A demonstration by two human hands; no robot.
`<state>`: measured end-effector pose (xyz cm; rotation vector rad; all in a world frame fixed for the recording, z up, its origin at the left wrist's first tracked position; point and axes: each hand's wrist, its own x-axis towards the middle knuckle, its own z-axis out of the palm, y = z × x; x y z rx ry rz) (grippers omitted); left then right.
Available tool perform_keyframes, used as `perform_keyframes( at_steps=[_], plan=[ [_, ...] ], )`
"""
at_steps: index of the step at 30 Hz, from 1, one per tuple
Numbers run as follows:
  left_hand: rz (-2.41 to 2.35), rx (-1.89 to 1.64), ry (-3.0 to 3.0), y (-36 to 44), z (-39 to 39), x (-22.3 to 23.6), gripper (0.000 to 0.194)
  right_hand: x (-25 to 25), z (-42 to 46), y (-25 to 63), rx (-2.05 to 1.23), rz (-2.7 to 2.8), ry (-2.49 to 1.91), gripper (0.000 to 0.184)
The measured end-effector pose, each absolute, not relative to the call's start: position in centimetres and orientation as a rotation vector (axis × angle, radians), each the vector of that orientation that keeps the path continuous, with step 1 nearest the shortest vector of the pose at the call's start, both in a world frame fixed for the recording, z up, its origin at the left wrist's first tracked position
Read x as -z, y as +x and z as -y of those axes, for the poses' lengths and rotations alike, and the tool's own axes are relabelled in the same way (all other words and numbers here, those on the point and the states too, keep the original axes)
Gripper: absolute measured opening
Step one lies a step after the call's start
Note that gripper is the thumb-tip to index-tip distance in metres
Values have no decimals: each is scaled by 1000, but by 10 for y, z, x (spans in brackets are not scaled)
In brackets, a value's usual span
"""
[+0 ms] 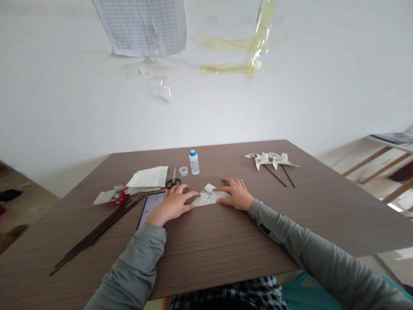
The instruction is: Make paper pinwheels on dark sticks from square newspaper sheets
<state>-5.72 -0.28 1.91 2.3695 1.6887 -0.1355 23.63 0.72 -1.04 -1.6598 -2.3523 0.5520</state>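
Head view: here's our paper [206, 196], between front and back edges of the desk [206, 254]; left hand [172, 202] and right hand [238, 195] apart, fingers spread, touching opposite ends. We'd best match corners, then press evenly.

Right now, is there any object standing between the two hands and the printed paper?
No, nothing visible: the left hand and right hand both touch the printed paper. The phone lies beside the left hand, and the white bottle stands beyond the paper; neither is between.
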Motion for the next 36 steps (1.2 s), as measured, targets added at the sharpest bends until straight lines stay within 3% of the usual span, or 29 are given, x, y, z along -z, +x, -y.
perform_keyframes(
  at_steps=[15, 22, 27, 36],
  plan=[
    [-1695, 289, 2305, -65, 9, -34, 58, 13, -10, 239, -594, 2361, -1658, 56],
    [-1792, 189, 2350, -72, 6, -26, 74, 15, -13, 246, -573, 2378, -1612, 54],
    [-1736, -25, 2396, -53, 9, -18, 55, 16, -12, 244, -535, 2401, -1602, 52],
    [-1746, -213, 2338, 1, 25, -2, 44, 14, -1, 230, -449, 2392, -1661, 54]
  ],
)
